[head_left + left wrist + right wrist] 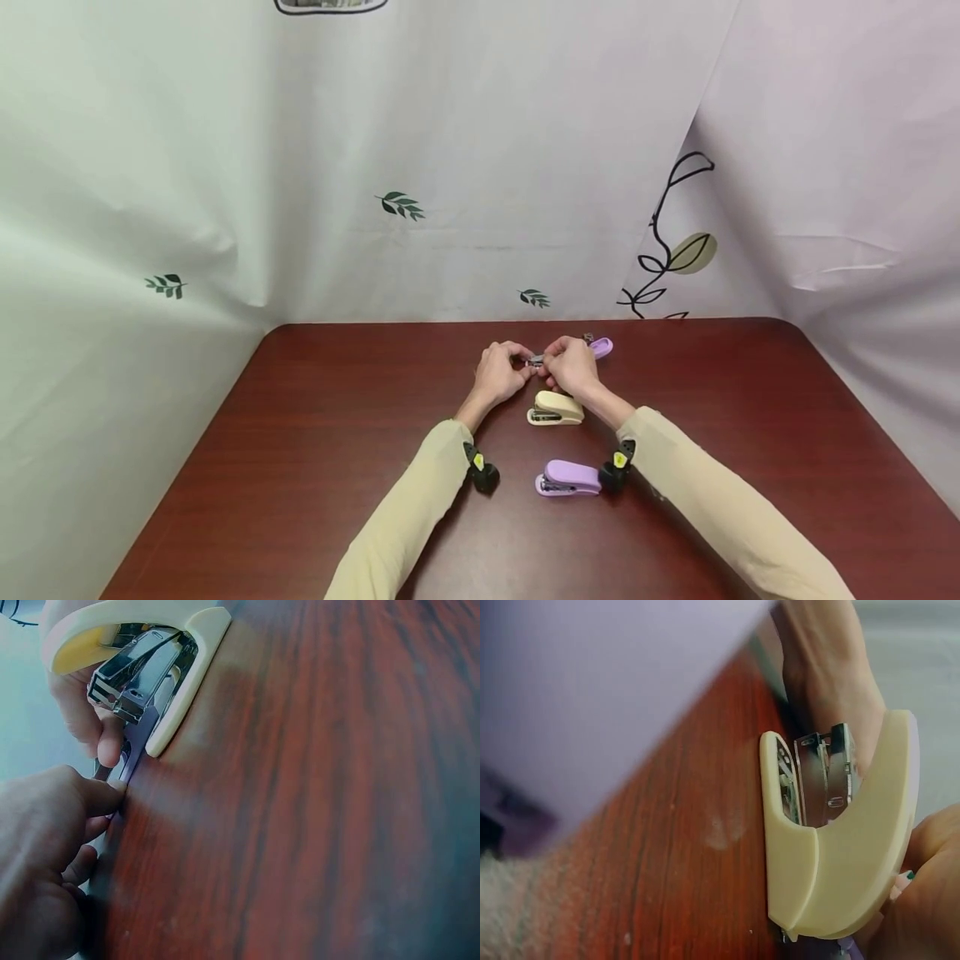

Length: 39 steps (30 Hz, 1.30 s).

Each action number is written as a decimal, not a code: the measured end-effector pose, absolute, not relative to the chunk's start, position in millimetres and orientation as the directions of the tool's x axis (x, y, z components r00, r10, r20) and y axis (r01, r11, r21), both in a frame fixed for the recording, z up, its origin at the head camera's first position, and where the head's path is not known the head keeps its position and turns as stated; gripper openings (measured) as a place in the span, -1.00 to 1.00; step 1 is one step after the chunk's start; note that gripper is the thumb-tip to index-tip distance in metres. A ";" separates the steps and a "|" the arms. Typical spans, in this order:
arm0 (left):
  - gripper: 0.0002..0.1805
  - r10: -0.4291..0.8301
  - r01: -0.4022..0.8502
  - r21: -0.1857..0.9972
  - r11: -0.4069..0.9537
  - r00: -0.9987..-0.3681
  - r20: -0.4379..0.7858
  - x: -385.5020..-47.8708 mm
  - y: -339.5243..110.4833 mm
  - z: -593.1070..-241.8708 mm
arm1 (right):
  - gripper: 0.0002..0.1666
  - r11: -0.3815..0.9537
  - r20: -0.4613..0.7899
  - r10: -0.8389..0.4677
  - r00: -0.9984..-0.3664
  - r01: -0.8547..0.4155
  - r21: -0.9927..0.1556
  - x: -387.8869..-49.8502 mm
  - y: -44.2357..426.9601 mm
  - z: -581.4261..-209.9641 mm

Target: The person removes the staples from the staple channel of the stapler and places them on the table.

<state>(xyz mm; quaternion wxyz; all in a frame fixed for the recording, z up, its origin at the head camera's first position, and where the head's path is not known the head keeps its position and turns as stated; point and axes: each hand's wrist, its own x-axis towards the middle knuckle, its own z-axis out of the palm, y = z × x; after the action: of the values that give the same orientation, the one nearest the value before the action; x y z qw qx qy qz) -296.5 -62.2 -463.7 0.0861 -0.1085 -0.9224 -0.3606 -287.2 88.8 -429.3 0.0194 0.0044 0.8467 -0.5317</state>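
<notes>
At the table's far side, both hands work on a purple stapler (pixel 602 347) whose top is swung back to the right. My left hand (pixel 501 371) pinches the front end of its purple base (pixel 135 746), thumb and fingertips together. Close beside it, my right hand (pixel 572 365) has bent fingers pinching a small grey metal piece (pixel 537 359) over the base; its exact kind is too small to tell. The right hand covers the stapler's middle. Just nearer than the hands stands a cream stapler (pixel 557 408), hiding part of the work in both wrist views.
A second purple stapler (pixel 568 478) lies closer to the front, beside the right wrist camera (pixel 615 475). The dark red wooden table (pixel 337 467) meets a pale printed curtain (pixel 480 167) at its back and sides.
</notes>
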 end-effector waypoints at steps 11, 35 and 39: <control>-0.83 0.140 0.272 0.645 0.714 -0.958 0.249 -296.4 -62.6 -463.9 | -0.86 0.482 -0.039 0.013 -0.999 0.040 -0.875 -285.4 90.5 -427.3; -0.84 0.148 0.289 0.624 0.726 -0.952 0.268 -296.4 -62.9 -466.9 | -0.89 0.426 -0.058 -0.021 -0.998 0.044 -0.904 -286.3 85.9 -427.6; -0.84 0.145 0.281 0.628 0.726 -0.955 0.260 -296.4 -62.9 -465.5 | -0.90 0.480 0.015 -0.059 -0.998 -0.041 -0.876 -287.2 87.8 -429.2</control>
<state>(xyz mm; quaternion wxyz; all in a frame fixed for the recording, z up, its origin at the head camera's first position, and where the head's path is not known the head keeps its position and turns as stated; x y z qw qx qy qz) -296.4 -62.9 -465.5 0.0966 -0.1155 -0.9239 -0.3518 -287.2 87.8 -429.2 0.0086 -0.0291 0.8603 -0.5089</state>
